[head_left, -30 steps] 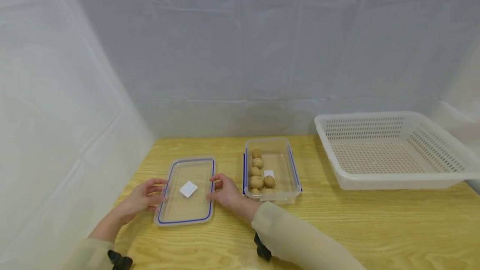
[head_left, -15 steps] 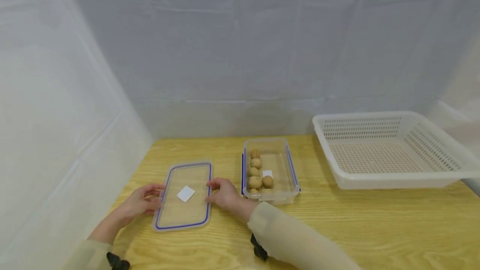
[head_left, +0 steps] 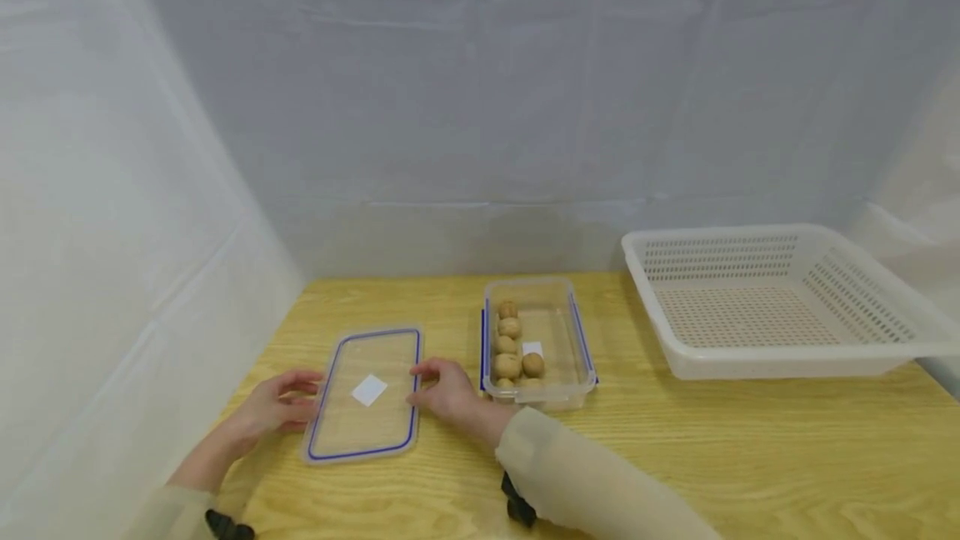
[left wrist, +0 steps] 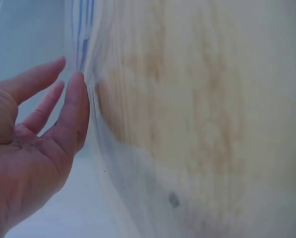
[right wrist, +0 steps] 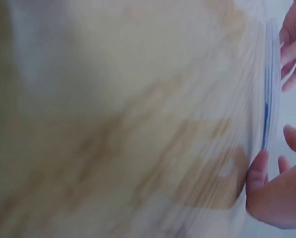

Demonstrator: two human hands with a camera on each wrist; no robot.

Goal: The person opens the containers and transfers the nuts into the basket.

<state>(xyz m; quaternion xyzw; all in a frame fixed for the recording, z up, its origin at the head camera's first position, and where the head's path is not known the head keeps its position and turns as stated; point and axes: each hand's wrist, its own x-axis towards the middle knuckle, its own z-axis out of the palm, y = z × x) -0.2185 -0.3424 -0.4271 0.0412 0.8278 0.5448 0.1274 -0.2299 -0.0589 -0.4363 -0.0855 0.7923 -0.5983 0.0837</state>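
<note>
Parted fingers of the left hand and right hand flanked the lid, with no firm pinch evident. It appeared to lie on the table, nearer the person than a second earlier, presumably set down; the box of brown balls stood uncovered beside it.

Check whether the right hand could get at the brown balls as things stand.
Likely yes: the clear box looks uncovered and stands near the right hand, leaving the brown balls open from above, though that hand is at the lid's edge.
</note>
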